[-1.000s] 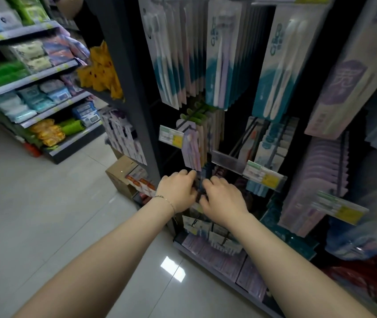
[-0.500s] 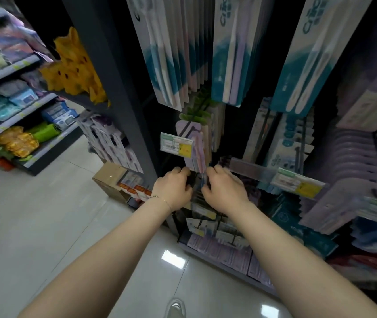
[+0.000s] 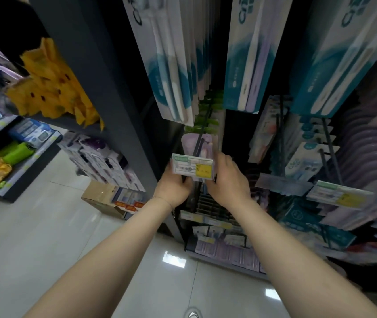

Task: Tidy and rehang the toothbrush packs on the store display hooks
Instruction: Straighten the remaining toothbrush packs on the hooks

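Handling purple packs (image 3: 208, 140) on a hook (image 3: 199, 144).
Pinching the tag (image 3: 192, 167) edge with the left hand (image 3: 174, 185), curling the right hand (image 3: 228, 180) round the purple packs, hung mid-rack under teal packs (image 3: 171, 72).

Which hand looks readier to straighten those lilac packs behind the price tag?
Probably the right hand: its fingers reach up beside the lilac packs, while the left hand sits lower, at the price tag.

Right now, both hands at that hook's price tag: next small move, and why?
Probably slide the lilac packs back along the hook and square them. The left hand and right hand flank the price tag at the hook's tip, and the front pack sits close behind it. Their grip is hidden.
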Demonstrator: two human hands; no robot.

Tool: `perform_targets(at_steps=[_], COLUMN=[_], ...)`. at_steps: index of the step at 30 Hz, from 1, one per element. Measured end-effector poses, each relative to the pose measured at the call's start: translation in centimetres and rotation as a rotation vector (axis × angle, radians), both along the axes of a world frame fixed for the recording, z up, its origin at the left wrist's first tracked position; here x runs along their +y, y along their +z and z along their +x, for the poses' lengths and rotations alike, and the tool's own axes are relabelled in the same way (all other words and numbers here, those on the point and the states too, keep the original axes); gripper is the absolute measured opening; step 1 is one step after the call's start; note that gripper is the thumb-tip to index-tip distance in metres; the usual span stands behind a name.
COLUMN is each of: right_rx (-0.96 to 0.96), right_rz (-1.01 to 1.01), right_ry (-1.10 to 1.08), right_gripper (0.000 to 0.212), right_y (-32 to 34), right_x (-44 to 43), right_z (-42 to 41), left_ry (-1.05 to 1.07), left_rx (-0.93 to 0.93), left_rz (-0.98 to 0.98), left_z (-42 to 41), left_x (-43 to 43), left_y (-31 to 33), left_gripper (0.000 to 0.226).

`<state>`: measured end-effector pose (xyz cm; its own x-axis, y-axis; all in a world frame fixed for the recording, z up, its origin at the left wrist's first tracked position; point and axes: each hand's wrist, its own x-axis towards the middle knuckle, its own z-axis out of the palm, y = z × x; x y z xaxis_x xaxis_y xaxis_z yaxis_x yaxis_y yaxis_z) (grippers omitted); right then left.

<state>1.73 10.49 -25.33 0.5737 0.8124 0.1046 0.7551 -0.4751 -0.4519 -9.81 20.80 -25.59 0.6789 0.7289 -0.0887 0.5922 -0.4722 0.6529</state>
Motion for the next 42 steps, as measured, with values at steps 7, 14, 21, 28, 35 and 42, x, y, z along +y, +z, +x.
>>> perform_targets(at_steps=[7,14,21,28,35,42], right_rx=[0.148,0.255,0.388,0.433,0.456,0.476], right_rz=[0.092,0.178,0.303,0.360,0.385,0.276], right_ry=[-0.109,-0.143,-0.151,-0.142,-0.093,-0.111], right_gripper=[0.034,0.019,0.006,0.002,0.007,0.013], right_y=[-0.5,-1.2,-1.5,-1.0,0.3,-0.5], right_x=[1.4,1.9,1.8,1.4,1.1,-0.3], right_z=[0.4,1.1,0.8,0.6,0.4,0.2], left_ry=[0.102,0.050,0.059,0.026,0.077,0.041], left_rx=[-0.189,-0.125,-0.142,-0.128,-0.202,-0.320], left_rz=[-0.163,-0.101,-0.139,-0.181,-0.378,-0.548], left_z=[1.2,1.4,1.6,1.6,1.6,1.0], left_x=[0.9,1.7,2.3,2.1,1.4,0.2], left_y=[1.7,1.9,1.6,1.8,1.4,0.5], left_gripper=[0.023,0.011,0.014,0.014,0.025,0.012])
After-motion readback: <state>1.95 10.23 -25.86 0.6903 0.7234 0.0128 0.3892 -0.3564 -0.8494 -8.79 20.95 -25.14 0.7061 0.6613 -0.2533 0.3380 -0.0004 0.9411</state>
